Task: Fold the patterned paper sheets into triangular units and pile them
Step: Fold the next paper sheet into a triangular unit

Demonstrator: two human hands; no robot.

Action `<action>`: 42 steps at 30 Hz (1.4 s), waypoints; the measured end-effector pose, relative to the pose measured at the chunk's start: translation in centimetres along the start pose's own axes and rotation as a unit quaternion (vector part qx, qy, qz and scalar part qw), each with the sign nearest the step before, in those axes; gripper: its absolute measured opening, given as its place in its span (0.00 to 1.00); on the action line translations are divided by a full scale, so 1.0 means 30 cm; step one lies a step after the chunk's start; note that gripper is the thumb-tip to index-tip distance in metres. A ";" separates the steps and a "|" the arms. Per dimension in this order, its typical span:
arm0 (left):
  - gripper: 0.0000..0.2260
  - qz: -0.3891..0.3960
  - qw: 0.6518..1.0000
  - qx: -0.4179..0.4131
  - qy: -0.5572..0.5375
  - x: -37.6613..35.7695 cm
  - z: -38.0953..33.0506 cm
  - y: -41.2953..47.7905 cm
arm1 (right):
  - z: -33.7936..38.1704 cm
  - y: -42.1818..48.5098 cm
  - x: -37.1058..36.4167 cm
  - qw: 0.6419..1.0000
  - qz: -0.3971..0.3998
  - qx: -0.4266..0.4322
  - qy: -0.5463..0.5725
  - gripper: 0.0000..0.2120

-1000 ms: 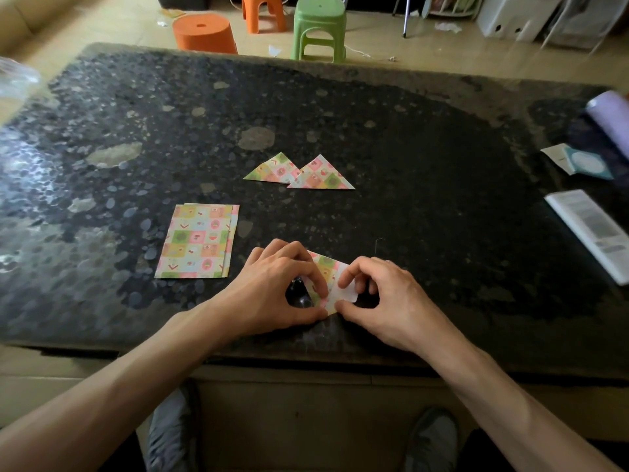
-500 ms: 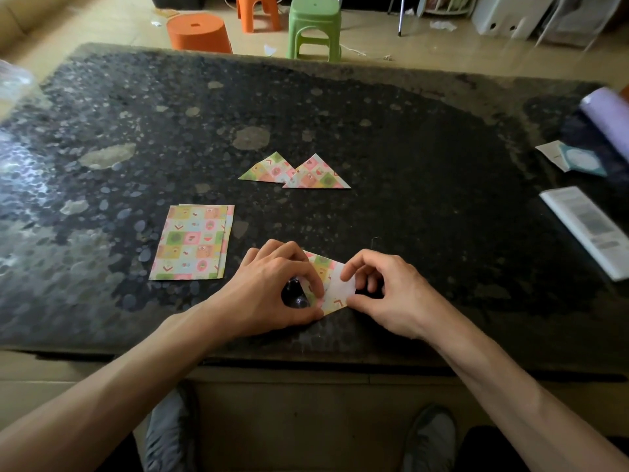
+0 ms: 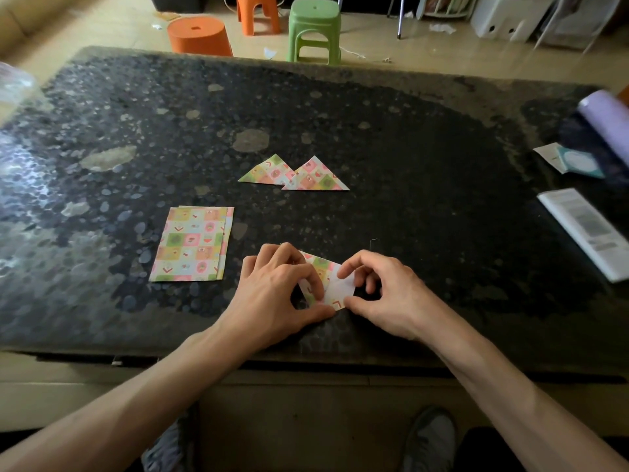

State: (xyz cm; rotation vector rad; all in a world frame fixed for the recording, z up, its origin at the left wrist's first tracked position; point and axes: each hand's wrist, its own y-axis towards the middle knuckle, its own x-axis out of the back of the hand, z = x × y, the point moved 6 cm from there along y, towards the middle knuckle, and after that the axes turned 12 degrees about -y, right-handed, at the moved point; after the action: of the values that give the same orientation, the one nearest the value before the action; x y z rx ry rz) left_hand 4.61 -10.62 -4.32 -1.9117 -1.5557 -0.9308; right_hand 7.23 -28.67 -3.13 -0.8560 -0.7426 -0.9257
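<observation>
Left hand point(image 3: 272, 294), right hand point(image 3: 384, 294) both pinch one half-folded sheet point(image 3: 337, 286); two triangles point(image 3: 315, 177), one stack point(image 3: 192, 243).

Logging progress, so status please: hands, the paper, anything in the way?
Left hand and right hand both pinch the half-folded sheet near the table edge. Two finished triangles overlap farther out; unfolded stack lies left. Nothing in the way.

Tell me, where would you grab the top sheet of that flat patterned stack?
Probably its right edge near the front corner, coming from the right. The stack of sheets lies flat on the table, leaving nothing to pinch from above, but the sheets are fanned along that edge, giving a fingertip a step to catch. The left hand and right hand are pinching the half-folded sheet.
</observation>
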 end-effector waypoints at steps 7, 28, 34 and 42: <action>0.19 0.008 0.999 -0.036 -0.005 0.012 -0.008 -0.007 | -0.020 0.000 0.032 0.992 -0.112 -0.011 0.051 0.17; 0.35 -0.031 0.998 -0.046 -0.009 0.045 -0.009 0.020 | 0.003 -0.011 0.003 0.997 -0.075 0.011 -0.014 0.22; 0.38 -0.039 0.999 -0.035 -0.002 0.036 -0.013 0.032 | 0.010 -0.016 0.002 0.996 -0.087 0.017 -0.020 0.21; 0.30 -0.026 0.999 -0.034 -0.002 0.028 -0.038 0.057 | 0.003 -0.028 0.007 0.993 -0.109 0.028 -0.028 0.23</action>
State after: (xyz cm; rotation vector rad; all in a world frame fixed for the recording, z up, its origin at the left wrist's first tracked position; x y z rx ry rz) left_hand 6.14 -11.32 -2.88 -1.9297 -1.6026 -1.0152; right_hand 6.54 -28.96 -2.65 -0.7633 -0.9204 -1.0719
